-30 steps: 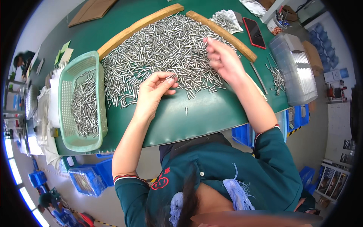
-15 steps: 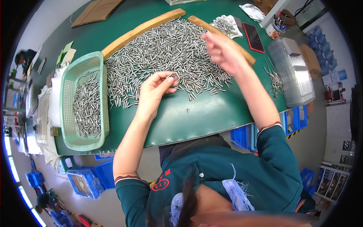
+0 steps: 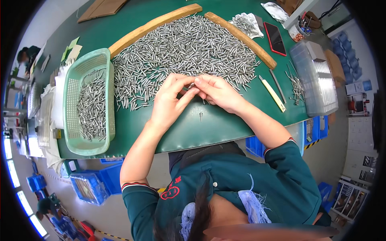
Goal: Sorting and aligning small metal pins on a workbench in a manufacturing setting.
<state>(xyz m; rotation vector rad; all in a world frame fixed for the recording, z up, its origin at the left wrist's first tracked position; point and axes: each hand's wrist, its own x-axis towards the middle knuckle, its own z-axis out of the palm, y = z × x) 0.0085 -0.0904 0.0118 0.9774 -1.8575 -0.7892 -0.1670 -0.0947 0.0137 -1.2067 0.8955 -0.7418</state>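
Over the near edge of a large pile of small silvery metal pins [image 3: 181,44], my two hands meet at the fingertips. My left hand [image 3: 169,100] is closed with its thumb and fingers around a little metal pin [image 3: 191,85], mostly hidden by the fingers. Pressed close against it, my right hand [image 3: 221,92] is closed in a pinch; a bit of metal shows just below its fingers. One single pin [image 3: 200,117] lies apart on the green table [image 3: 225,128], nearer to me than both hands.
At left stands a pale green basket [image 3: 68,120] holding more pins. Wooden bars [image 3: 152,28] border the pile's far side. To the right lie a yellow-handled knife [image 3: 273,96], a thin metal strip [image 3: 278,86], a red-edged phone [image 3: 275,38] and a clear plastic box [image 3: 321,84].
My right hand has come back from above the pile's right side and now touches my left. The knife and metal strip, formerly behind my right arm, are uncovered.
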